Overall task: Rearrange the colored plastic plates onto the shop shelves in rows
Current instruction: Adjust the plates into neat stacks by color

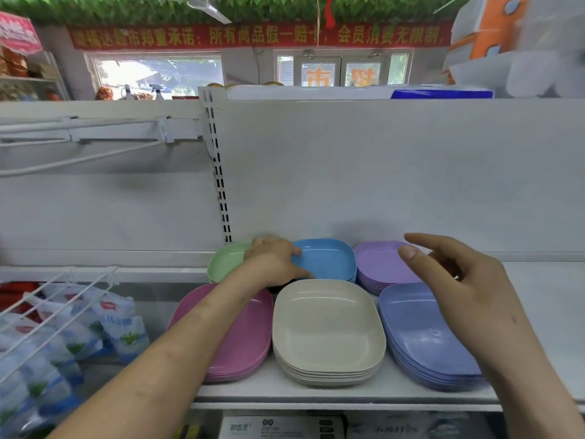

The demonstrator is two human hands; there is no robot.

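Observation:
Six stacks of rounded-square plastic plates stand in two rows on the white shelf point(316, 392). The back row holds green plates point(226, 259), blue plates point(329, 256) and lilac plates point(378, 264). In front are pink plates point(243, 337), cream plates point(326, 327) and periwinkle plates point(421, 337). My left hand point(272, 261) reaches over the pink stack and grips the left edge of the blue stack, thumb on its rim. My right hand point(456, 280) hovers above the lilac and periwinkle stacks, fingers loosely spread, holding nothing.
A white back panel point(380, 172) rises behind the plates, with a slotted upright point(220, 185) at its left. Bare shelf point(544, 296) extends to the right. Wire racks point(53, 299) with bagged goods point(104, 324) hang at the left. Boxes point(278, 427) sit on the shelf below.

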